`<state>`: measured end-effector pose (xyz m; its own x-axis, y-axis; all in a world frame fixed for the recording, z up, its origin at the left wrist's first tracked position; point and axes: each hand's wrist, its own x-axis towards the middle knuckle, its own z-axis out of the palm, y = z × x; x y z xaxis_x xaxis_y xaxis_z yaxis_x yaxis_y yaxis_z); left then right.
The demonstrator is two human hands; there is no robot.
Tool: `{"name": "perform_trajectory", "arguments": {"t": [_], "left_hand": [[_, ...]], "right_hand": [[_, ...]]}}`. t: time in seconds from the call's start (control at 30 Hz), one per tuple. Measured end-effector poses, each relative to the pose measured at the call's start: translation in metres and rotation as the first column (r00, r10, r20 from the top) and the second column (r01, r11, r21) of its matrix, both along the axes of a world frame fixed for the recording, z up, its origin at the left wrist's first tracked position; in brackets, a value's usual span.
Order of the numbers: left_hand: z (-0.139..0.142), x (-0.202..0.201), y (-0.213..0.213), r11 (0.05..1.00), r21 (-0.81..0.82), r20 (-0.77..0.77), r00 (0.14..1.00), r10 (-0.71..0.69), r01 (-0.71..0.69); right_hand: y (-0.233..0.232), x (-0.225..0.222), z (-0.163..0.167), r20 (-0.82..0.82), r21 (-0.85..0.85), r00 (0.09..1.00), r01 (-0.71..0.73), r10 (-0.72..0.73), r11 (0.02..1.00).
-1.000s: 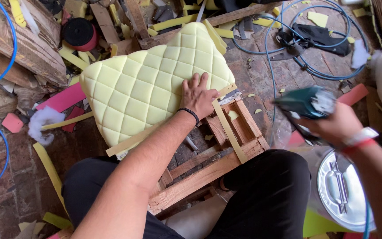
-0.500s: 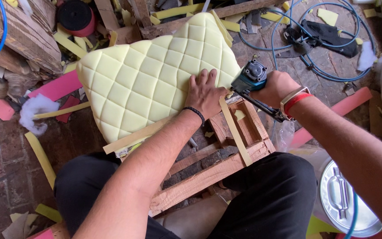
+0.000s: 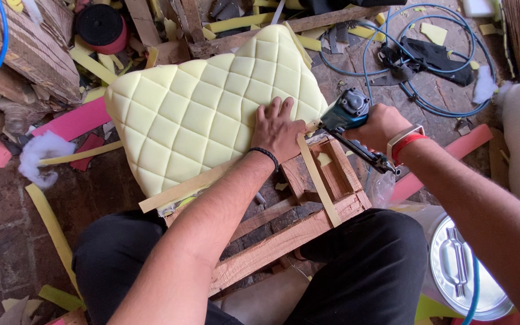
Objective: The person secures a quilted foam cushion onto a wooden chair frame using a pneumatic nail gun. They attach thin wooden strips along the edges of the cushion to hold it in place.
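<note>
Quilted yellow foam cushion [image 3: 200, 114] lies on a wooden frame [image 3: 308, 198] over my lap, pink and yellow foam offcuts [image 3: 73, 120] littering the brick floor to its left. My left hand [image 3: 279, 129] presses flat, fingers spread, on its right edge. My right hand [image 3: 380, 126] is wrapped round a teal staple gun [image 3: 347, 114], nose at that edge. Blue hose [image 3: 428, 108] coils beyond; a metal lid [image 3: 461, 271] sits lower right.

Pale yellow diamond-quilted foam cushion [image 3: 206, 114], teal staple gun [image 3: 347, 114], blue hose [image 3: 392, 66], pink foam strips [image 3: 70, 120].
</note>
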<state>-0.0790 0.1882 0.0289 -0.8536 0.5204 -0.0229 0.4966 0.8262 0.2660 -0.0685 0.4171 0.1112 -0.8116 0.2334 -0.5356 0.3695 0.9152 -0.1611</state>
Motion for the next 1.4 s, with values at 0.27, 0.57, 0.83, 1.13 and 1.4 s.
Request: {"name": "perform_trajectory", "arguments": {"t": [0.27,0.57,0.83,1.13,1.4], "left_hand": [[0.000,0.004,-0.002,1.000,-0.006,-0.018,1.000,0.006,-0.006],[-0.001,-0.001,-0.004,1.000,0.029,0.010,1.000,0.011,-0.011],[0.006,0.013,-0.013,0.996,0.076,0.030,0.999,0.040,-0.042],[0.004,0.049,-0.062,0.990,0.112,0.064,0.995,0.075,-0.082],[0.001,0.039,-0.059,0.999,-0.046,0.003,1.000,0.018,-0.018]], "right_hand": [[-0.008,0.001,0.004,-0.003,-0.115,0.998,0.064,-0.064,0.991],[-0.012,-0.007,-0.003,-0.026,-0.154,0.991,0.122,-0.128,0.981],[-0.021,0.000,0.003,-0.030,-0.101,0.991,0.126,-0.129,0.987],[-0.045,0.043,0.005,-0.097,-0.225,0.994,0.030,-0.053,0.974],[-0.065,0.030,-0.005,-0.090,0.021,0.995,-0.044,0.046,0.999]]}}
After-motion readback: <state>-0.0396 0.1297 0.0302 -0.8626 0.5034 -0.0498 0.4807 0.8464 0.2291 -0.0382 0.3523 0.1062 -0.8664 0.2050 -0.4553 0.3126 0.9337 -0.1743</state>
